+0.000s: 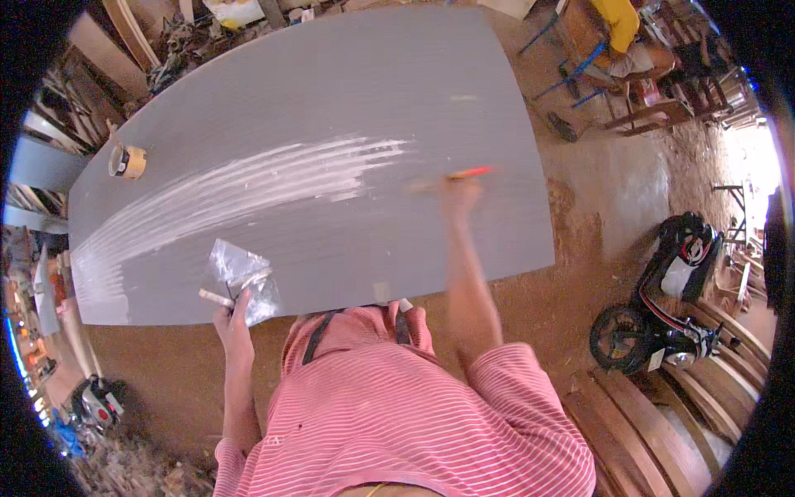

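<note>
A large grey board (331, 74) spreads out before me, with white streaks (248, 178) curving across its left and middle. My right hand (460, 195), smeared by motion, is closed on a tool with an orange-red handle (474, 172) over the right part of the board. The tool's working end is too blurred to tell its kind. At the near left edge my left hand (236, 319) holds a crumpled clear plastic bag (236, 263) and a pale stick-like thing (215, 298). An open tub (127, 162), yellow and dark, stands on the board's far left.
Wood offcuts and clutter (178, 50) line the far left side. A person in a yellow top (617, 25) sits at the far right among chairs. A motorcycle (662, 290) stands at right beside stacked planks (638, 431). Another motorcycle (98, 403) stands lower left.
</note>
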{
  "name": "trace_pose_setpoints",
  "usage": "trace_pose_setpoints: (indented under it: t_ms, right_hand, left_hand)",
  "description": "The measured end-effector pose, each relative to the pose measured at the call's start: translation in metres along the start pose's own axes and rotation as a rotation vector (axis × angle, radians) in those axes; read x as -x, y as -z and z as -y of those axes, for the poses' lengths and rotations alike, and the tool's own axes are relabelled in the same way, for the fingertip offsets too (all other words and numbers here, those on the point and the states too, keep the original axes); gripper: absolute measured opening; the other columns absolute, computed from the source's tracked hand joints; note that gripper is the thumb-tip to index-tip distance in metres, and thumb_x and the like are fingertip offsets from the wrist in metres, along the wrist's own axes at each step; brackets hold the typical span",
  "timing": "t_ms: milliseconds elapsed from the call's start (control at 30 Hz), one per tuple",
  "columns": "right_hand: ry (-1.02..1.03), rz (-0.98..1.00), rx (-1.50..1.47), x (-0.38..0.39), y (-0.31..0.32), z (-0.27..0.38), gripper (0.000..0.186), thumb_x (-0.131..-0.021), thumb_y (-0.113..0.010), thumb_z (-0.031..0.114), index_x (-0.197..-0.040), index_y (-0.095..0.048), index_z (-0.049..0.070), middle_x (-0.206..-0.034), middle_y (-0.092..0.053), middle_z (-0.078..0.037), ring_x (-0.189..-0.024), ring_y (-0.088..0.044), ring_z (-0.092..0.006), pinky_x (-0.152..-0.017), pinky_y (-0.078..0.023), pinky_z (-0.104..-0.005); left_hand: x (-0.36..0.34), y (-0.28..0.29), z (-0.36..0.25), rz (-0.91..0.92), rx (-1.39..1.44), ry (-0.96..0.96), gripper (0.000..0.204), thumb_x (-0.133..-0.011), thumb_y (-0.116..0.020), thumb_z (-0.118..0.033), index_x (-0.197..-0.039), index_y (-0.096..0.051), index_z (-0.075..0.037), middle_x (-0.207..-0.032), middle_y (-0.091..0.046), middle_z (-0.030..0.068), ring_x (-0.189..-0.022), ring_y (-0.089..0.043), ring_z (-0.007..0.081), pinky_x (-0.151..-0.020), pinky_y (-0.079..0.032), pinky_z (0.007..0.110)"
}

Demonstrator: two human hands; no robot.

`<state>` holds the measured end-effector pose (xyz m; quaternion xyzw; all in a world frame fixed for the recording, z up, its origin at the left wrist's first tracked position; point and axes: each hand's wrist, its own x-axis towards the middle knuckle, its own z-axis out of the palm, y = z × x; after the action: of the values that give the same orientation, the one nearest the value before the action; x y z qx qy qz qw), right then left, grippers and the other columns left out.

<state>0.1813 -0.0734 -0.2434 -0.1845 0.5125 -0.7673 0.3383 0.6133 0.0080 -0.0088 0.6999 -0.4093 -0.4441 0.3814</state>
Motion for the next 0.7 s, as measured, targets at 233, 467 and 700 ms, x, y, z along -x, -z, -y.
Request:
trace_pose_setpoints:
  t_ms: [233, 467, 700]
  right_hand:
    - [0.174, 0.274, 0.333, 0.019, -0.065, 0.093, 0.015, -0.085, -0.060, 0.015, -0.093, -0.057, 0.003, -0.081, -0.059, -0.003, -0.073, -0.057, -0.0145, -0.066, -0.048, -0.0295]
    - [0.136, 0.118, 0.263, -0.043, -0.002, 0.046, 0.017, -0.089, -0.056, 0.016, -0.085, -0.065, 0.003, -0.082, -0.065, -0.004, -0.074, -0.061, -0.0152, -0.065, -0.050, -0.0326]
    - [-0.301, 0.740, -0.474, -0.025, -0.065, 0.050, 0.047, -0.094, -0.045, 0.048, -0.112, -0.058, 0.007, -0.119, -0.055, -0.011, -0.108, -0.052, -0.0222, -0.090, -0.044, -0.0410]
  left_hand:
    - [0.026, 0.014, -0.029, -0.019, -0.001, -0.087, 0.024, -0.085, -0.065, -0.016, -0.101, -0.063, 0.002, -0.093, -0.059, 0.0007, -0.084, -0.049, 0.0080, -0.076, -0.040, 0.025]
    - [0.005, 0.021, 0.004, -0.116, 0.012, -0.014, 0.018, -0.084, -0.064, -0.014, -0.089, -0.065, 0.003, -0.082, -0.059, -0.0004, -0.077, -0.048, 0.0065, -0.068, -0.038, 0.025]
    - [0.027, 0.047, 0.005, -0.207, -0.079, -0.001, 0.019, -0.084, -0.066, -0.014, -0.092, -0.065, 0.004, -0.086, -0.061, 0.0010, -0.077, -0.051, 0.0076, -0.069, -0.040, 0.026]
